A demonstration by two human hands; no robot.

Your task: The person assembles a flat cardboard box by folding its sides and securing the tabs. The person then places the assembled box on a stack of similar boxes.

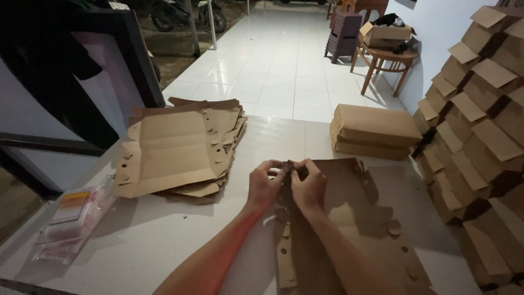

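The flat cardboard box blank [349,218] is laid on the white table [164,229] directly before the person, with its near-left corner flap raised and pinched between the fingertips of both the left hand [266,184] and the right hand [308,186], which are pressed close together. A stack of unfolded blanks [174,147] is seen to the left, folded boxes [374,131] behind, and a tall pile of boxes [480,136] at the right.
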